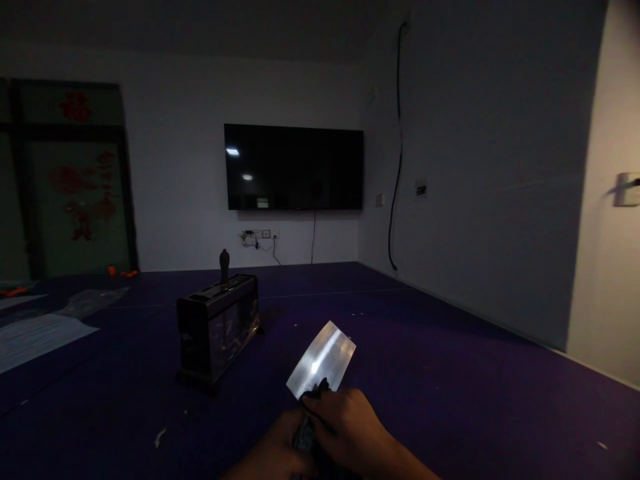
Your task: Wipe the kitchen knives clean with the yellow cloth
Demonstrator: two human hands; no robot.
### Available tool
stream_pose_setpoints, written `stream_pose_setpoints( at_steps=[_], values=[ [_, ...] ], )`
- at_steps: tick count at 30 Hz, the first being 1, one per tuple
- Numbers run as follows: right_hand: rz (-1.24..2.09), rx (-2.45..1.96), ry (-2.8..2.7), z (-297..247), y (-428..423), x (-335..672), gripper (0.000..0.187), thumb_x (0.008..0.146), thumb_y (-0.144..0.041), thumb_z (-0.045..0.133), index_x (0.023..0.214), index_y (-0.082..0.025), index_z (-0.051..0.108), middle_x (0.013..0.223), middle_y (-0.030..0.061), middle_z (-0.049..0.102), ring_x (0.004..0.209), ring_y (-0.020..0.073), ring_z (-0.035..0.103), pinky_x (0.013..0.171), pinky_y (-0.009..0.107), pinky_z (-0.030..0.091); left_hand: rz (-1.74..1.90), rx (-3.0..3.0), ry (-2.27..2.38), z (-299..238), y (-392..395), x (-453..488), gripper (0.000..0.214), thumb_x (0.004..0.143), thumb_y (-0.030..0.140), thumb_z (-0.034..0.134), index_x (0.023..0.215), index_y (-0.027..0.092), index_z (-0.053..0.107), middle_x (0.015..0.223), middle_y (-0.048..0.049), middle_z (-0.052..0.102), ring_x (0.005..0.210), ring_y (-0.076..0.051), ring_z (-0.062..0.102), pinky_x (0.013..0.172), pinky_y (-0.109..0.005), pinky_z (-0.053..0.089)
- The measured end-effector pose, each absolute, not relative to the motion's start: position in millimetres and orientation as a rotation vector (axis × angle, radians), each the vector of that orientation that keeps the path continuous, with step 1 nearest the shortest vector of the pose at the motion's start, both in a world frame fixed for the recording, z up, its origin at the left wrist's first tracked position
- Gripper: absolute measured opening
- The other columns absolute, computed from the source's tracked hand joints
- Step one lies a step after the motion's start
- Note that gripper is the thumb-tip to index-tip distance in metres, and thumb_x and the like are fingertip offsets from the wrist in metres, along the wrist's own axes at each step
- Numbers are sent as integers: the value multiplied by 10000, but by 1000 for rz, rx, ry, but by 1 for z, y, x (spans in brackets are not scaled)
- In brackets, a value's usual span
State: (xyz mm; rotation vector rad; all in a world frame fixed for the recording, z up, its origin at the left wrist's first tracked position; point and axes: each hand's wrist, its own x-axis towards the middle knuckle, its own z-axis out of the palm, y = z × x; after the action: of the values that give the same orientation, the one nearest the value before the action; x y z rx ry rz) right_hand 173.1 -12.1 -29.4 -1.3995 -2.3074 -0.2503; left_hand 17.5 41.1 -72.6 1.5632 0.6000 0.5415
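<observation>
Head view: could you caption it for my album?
Left hand and right hand hold a cleaver near a dark knife holder.

Extends open to the right of the cleaver (323,357) and the right hand (350,420), across the purple floor (475,380) as far as the side wall (480,220), past a few small pale scraps (602,445) at floor level. Narrows to the left into a gap between the cleaver and the knife block (220,330), limited by the upright flank of the block and, higher up, by a dark handle (225,267) projecting from its top. Runs straight ahead from the far edge of the cleaver over flat floor, up to the rear wall (180,173) beneath the television (295,167).
</observation>
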Motion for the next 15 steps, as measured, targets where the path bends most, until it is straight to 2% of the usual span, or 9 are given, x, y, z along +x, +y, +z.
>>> stream_pose_setpoints(
  at_steps=[5, 10, 15],
  values=[
    [-321, -1436, -2236, -27, -9, 176, 317, 812, -225, 439, 1090, -255, 588, 824, 25, 688, 677, 150, 635, 571, 203, 398, 537, 1619, 595, -71, 42, 16, 392, 462, 129, 670, 842, 134, 573, 689, 23, 530, 611, -105, 466, 523, -203, 306],
    [-360, -1517, -2096, -23, -6, 184, 301, 831, -226, 431, 1070, -253, 611, 788, 25, 687, 649, 138, 636, 549, 187, 393, 533, 1652, 691, -59, 37, 13, 383, 434, 84, 614, 811, 137, 575, 625, 46, 518, 546, -85, 424, 466, -190, 272],
    [-367, -1552, -2020, -23, -4, 190, 305, 835, -219, 424, 1070, -260, 615, 849, 27, 693, 685, 133, 644, 577, 181, 411, 525, 1634, 696, -52, 33, 13, 385, 433, 65, 582, 811, 136, 572, 617, 50, 518, 529, -82, 429, 465, -192, 281]
  ],
)
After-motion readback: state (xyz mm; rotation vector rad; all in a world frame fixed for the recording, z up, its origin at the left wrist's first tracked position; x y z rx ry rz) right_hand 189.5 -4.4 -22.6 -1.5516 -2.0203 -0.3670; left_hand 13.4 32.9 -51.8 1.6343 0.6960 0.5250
